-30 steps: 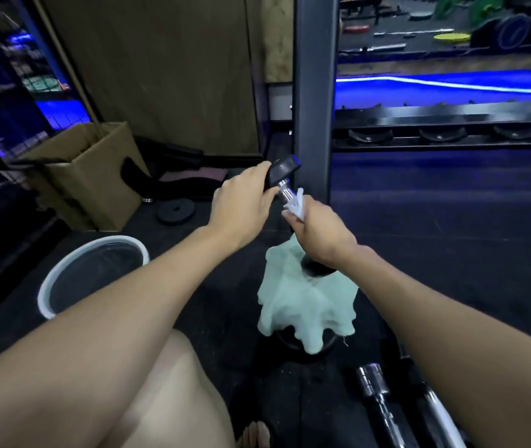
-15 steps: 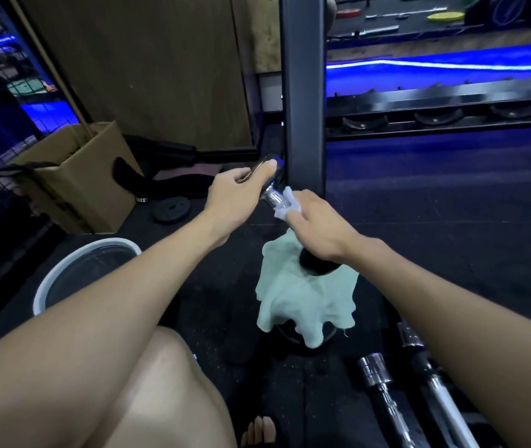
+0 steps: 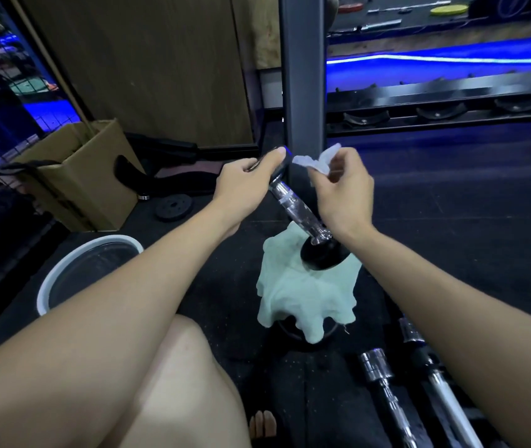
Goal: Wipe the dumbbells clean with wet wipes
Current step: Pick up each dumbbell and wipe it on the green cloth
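A dumbbell [image 3: 293, 202] with a chrome knurled handle stands tilted, its lower black head [image 3: 322, 253] resting on a pale green cloth [image 3: 302, 292] draped over something dark on the floor. My left hand [image 3: 244, 185] grips the upper black head and holds the dumbbell up. My right hand [image 3: 345, 192] pinches a crumpled white wet wipe [image 3: 314, 161] beside the top of the handle, lifted off the chrome.
A white-rimmed bucket [image 3: 63, 276] sits at left, a cardboard box [image 3: 83, 176] behind it and a small weight plate [image 3: 173, 206] near it. Two chrome bars [image 3: 383, 379] lie at lower right. A grey rack post [image 3: 302, 76] rises just behind the hands. My bare knee fills the lower left.
My right hand has lifted the wipe off the handle and raised it toward the top, baring the chrome handle. My left hand keeps its grip on the upper head.
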